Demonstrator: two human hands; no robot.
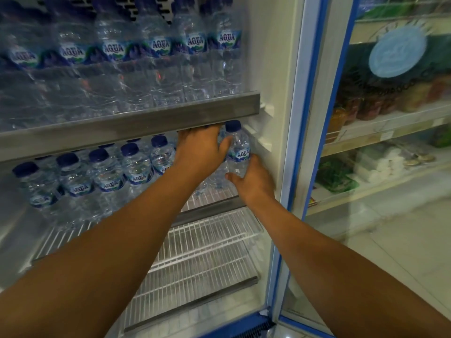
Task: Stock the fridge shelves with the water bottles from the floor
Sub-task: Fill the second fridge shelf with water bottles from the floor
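Gripping small water bottle low on its body: your right hand, fingers curled round it. Bottle upright at right end of middle shelf, near fridge wall. Your left hand at bottle's 9 o'clock, thumb touching it, fingers tucked under upper shelf rim; whether it holds anything, cannot tell. Five small front-row bottles further toward 9 o'clock, more behind. Six large bottles fronting upper shelf at 12. Lower wire shelf at 6. Open glass door at 3.
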